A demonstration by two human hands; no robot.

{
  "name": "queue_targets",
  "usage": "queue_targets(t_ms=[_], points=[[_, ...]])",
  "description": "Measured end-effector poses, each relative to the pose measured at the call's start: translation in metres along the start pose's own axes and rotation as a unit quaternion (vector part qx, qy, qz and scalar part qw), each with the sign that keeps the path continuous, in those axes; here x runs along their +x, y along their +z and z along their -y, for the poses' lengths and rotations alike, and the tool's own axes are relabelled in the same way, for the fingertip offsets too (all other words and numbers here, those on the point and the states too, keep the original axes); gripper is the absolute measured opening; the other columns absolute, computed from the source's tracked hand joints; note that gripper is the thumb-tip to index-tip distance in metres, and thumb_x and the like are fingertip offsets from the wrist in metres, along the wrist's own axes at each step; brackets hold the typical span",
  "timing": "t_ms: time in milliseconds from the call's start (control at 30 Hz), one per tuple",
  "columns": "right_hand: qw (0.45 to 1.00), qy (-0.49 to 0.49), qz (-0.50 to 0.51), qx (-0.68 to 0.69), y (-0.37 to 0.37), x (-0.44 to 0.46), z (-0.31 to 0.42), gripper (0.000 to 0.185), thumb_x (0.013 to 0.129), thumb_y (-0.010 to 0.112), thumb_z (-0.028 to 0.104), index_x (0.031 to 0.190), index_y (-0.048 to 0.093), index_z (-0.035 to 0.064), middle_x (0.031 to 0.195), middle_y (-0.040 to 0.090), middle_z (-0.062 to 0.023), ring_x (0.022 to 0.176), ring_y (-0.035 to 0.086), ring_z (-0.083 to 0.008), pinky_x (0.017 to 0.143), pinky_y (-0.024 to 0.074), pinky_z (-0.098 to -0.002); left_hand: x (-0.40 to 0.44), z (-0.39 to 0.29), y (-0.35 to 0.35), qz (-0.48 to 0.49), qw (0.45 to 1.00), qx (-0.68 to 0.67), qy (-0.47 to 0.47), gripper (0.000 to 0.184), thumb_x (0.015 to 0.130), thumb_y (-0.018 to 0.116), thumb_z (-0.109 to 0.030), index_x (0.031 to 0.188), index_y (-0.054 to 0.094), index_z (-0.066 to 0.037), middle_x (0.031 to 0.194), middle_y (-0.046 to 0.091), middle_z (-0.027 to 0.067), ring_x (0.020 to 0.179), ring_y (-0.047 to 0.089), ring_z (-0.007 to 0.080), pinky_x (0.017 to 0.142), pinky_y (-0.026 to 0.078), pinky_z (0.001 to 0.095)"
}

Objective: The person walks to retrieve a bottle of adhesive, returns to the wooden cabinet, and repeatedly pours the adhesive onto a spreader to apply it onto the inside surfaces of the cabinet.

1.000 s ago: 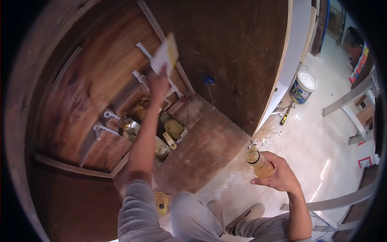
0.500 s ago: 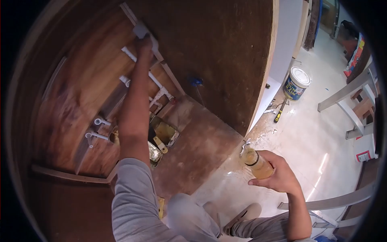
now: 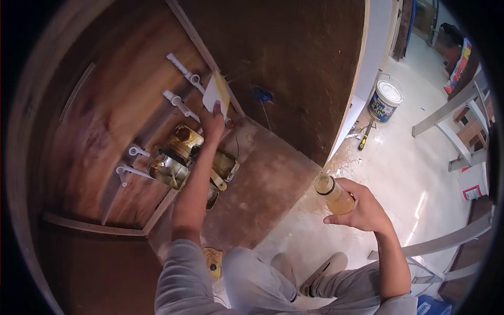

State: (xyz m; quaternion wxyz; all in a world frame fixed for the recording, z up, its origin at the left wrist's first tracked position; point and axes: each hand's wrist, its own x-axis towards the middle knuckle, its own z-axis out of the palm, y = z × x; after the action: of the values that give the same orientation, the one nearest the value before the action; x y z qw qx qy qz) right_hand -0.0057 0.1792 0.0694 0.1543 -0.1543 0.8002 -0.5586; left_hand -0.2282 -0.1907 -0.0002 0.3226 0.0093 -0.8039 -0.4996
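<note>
In my left hand [image 3: 212, 125], fingers closed, is a white flat rectangular applicator [image 3: 214, 95] with a yellowish edge. That edge lies against or close to the wooden trim where two brown panels meet; contact is hard to tell. My right hand [image 3: 362, 206] wraps round a clear glass bottle [image 3: 337, 199] with amber liquid in it, its neck tilted up and away to the left. Below my left forearm sit opened metal cans [image 3: 169, 170] with a shiny, stained inside and a yellow-handled brush or scraper [image 3: 218, 181].
White pipes [image 3: 185, 107] stick out of the wood panel on the left. A blue fitting [image 3: 262, 95] with a wire marks the dark panel. To the right stand a paint can [image 3: 386, 102], a yellow-black screwdriver-like tool [image 3: 364, 137], a grey metal frame [image 3: 451, 139] and a white bucket [image 3: 474, 182].
My left hand has come down along the trim with the applicator, towards me and slightly right. The cans under my arm show more. My right hand still holds the bottle in nearly the same place.
</note>
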Motion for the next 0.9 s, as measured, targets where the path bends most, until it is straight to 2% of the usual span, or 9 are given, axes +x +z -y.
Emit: queue_targets(t_ms=[267,367,467,500,567,633,767,800,900], points=[[1.000,-0.028,-0.012,-0.008,-0.001,-0.009,0.009,0.062,0.059,0.083,0.009,0.114,0.056,0.0016,0.108,0.059,-0.0091,0.100,0.056,-0.0195,0.090,0.0436,-0.0305,0.050,-0.062,0.076,-0.034,0.991,-0.120,-0.058,0.026,0.087,0.058,-0.011,0.102,0.057,0.009,0.097,0.065,0.0148,0.089,0.061,0.0228,0.079,0.045,0.0340],[1.000,-0.019,-0.010,-0.008,-0.007,-0.016,0.010,0.062,0.059,0.083,0.008,0.115,0.056,0.0013,0.109,0.059,-0.0093,0.101,0.056,-0.0196,0.091,0.0431,-0.0302,-0.006,-0.139,0.078,-0.015,0.999,-0.029,-0.010,0.039,0.087,0.057,-0.026,0.084,0.058,0.013,0.077,0.062,0.0283,0.076,0.063,0.0381,0.067,0.046,0.0438],[1.000,-0.014,-0.001,-0.007,-0.010,-0.021,0.010,0.063,0.058,0.083,0.008,0.115,0.055,0.0010,0.109,0.059,-0.0097,0.101,0.056,-0.0198,0.091,0.0429,-0.0301,-0.082,-0.177,0.098,0.031,0.998,0.029,0.046,0.035,0.089,0.054,-0.025,0.089,0.058,0.010,0.065,0.060,0.0231,0.062,0.060,0.0428,0.055,0.046,0.0448],[1.000,-0.008,0.000,-0.010,-0.010,-0.025,0.011,0.064,0.058,0.083,0.008,0.115,0.055,0.0009,0.109,0.059,-0.0098,0.101,0.056,-0.0199,0.091,0.0430,-0.0301,-0.102,-0.184,0.097,0.095,0.987,-0.042,0.125,0.024,0.083,0.055,-0.011,0.100,0.059,0.006,0.080,0.062,0.0243,0.073,0.061,0.0436,0.063,0.048,0.0460],[1.000,-0.009,0.000,-0.015,-0.008,-0.026,0.013,0.065,0.058,0.083,0.008,0.115,0.055,0.0010,0.109,0.059,-0.0101,0.101,0.056,-0.0202,0.090,0.0431,-0.0302,-0.135,-0.173,0.095,0.156,0.927,-0.118,0.320,0.056,0.068,0.052,0.010,0.123,0.052,-0.001,0.118,0.055,0.0231,0.111,0.055,0.0346,0.095,0.043,0.0379],[1.000,-0.013,0.007,-0.014,-0.004,-0.027,0.011,0.065,0.057,0.084,0.009,0.115,0.055,0.0014,0.109,0.059,-0.0104,0.101,0.056,-0.0205,0.090,0.0433,-0.0304,-0.144,-0.139,0.078,0.247,0.910,-0.097,0.320,0.046,0.078,0.052,0.003,0.123,0.052,-0.002,0.121,0.055,0.0210,0.115,0.053,0.0306,0.098,0.042,0.0362],[1.000,-0.011,0.000,-0.025,-0.003,-0.031,0.009,0.063,0.057,0.084,0.010,0.114,0.056,0.0019,0.108,0.059,-0.0110,0.100,0.057,-0.0217,0.090,0.0437,-0.0310,-0.099,-0.094,0.026,0.100,0.977,0.050,-0.184,0.032,0.090,0.055,-0.020,0.106,0.058,0.007,0.092,0.065,0.0218,0.084,0.063,0.0301,0.075,0.048,0.0371],[1.000,-0.010,0.006,-0.022,-0.003,-0.030,0.008,0.063,0.057,0.084,0.010,0.113,0.056,0.0021,0.108,0.059,-0.0112,0.100,0.057,-0.0219,0.089,0.0439,-0.0312,-0.073,-0.046,0.024,0.012,0.997,-0.043,-0.066,0.034,0.089,0.057,-0.020,0.106,0.057,0.009,0.098,0.065,0.0203,0.090,0.062,0.0285,0.080,0.046,0.0359],[1.000,-0.010,0.015,-0.007,-0.002,-0.021,0.003,0.062,0.058,0.084,0.010,0.113,0.057,0.0024,0.108,0.060,-0.0114,0.099,0.057,-0.0223,0.089,0.0444,-0.0314,0.011,0.042,0.028,-0.065,0.990,-0.095,-0.077,0.028,0.087,0.055,-0.011,0.109,0.055,0.007,0.103,0.064,0.0191,0.095,0.062,0.0291,0.081,0.046,0.0379]])
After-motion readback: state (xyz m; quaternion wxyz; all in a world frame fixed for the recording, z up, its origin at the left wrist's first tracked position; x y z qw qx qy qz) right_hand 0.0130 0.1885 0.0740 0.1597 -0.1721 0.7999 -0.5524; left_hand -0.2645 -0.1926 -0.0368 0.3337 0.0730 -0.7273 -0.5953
